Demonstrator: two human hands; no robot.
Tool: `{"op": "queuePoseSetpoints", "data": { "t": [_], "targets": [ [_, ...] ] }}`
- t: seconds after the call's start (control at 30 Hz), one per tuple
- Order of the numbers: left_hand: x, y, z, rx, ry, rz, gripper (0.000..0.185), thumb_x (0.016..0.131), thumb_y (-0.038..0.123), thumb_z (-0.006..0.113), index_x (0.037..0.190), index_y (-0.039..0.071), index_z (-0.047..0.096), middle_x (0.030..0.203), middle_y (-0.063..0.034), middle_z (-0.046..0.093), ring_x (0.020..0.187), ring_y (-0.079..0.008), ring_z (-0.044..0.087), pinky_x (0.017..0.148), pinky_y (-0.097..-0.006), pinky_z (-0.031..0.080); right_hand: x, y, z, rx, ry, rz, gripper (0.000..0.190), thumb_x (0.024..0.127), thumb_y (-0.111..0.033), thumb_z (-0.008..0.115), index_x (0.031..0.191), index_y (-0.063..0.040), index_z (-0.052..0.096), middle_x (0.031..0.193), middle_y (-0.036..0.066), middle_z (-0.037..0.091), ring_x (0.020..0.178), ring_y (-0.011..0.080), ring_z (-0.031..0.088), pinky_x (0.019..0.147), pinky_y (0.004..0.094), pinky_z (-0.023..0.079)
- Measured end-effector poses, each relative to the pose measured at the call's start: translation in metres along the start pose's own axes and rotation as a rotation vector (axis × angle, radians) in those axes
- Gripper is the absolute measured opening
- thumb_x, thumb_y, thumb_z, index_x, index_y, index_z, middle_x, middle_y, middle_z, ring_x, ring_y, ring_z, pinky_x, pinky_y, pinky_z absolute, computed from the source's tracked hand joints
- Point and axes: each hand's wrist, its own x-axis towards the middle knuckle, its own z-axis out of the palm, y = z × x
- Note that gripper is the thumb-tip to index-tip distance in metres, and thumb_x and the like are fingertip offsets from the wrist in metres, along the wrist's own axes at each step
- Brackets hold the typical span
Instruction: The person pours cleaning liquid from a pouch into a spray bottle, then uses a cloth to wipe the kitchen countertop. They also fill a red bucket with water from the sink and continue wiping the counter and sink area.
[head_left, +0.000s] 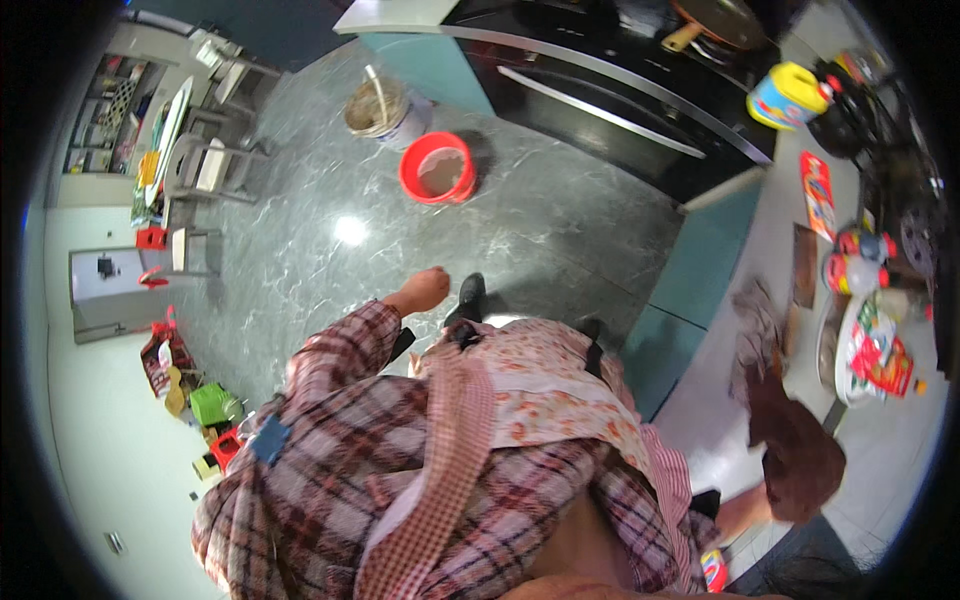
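Note:
My left hand (424, 290) hangs over the grey marble-patterned floor, fingers curled in, with nothing visible in it. Ahead of it stands a red plastic bucket (406, 178) holding murky water. At the right, by the counter, my right hand (748, 511) grips a brown cloth (799, 454); the cloth hides most of the hand. The cloth's far end is blurred over the light countertop (721, 420). A plaid garment and a floral apron (555, 375) cover my body.
A dirty white bucket (411, 124) stands behind the red one. Ahead is a black oven (570, 112) with a pan (724, 19) above. The right counter bears a yellow jug (786, 96), bottles (855, 274) and a white tray (846, 375). Chairs (214, 166) stand left.

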Motion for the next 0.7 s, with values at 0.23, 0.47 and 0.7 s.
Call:
{"op": "queuePoseSetpoints", "data": {
  "t": [0.23,0.47,0.7],
  "targets": [
    [0.039,-0.231,0.051,-0.098,-0.214,-0.411,0.029,0.083,0.018,0.055,0.095,-0.002,0.071,0.100,-0.0277,0.069,0.095,-0.0438,0.067,0.081,-0.0532,0.053,-0.142,-0.021,-0.056,-0.273,-0.042,0.337,0.065,0.087,-0.054,0.068,0.137,-0.014,0.056,0.118,0.014,0.067,0.112,0.0339,0.063,0.092,0.0479,0.053],
    [0.118,-0.393,0.009,-0.661,0.239,-0.291,0.033,0.090,0.029,0.058,0.091,-0.003,0.067,0.084,-0.0188,0.070,0.079,-0.0369,0.066,0.072,-0.0436,0.053,-0.254,-0.374,0.030,0.174,-0.109,-0.234,0.051,0.083,-0.019,0.075,0.127,0.003,0.060,0.130,0.019,0.063,0.121,0.0330,0.060,0.103,0.0421,0.046],
    [0.018,-0.526,0.103,-0.678,0.289,-0.749,0.029,0.089,0.026,0.056,0.093,0.000,0.068,0.093,-0.0257,0.067,0.092,-0.0451,0.064,0.079,-0.0506,0.050,-0.318,-0.872,0.172,0.676,-0.929,-0.800,0.034,0.088,-0.011,0.070,0.120,-0.001,0.063,0.099,0.005,0.068,0.090,0.0120,0.062,0.082,0.0277,0.050]
  ]
}}
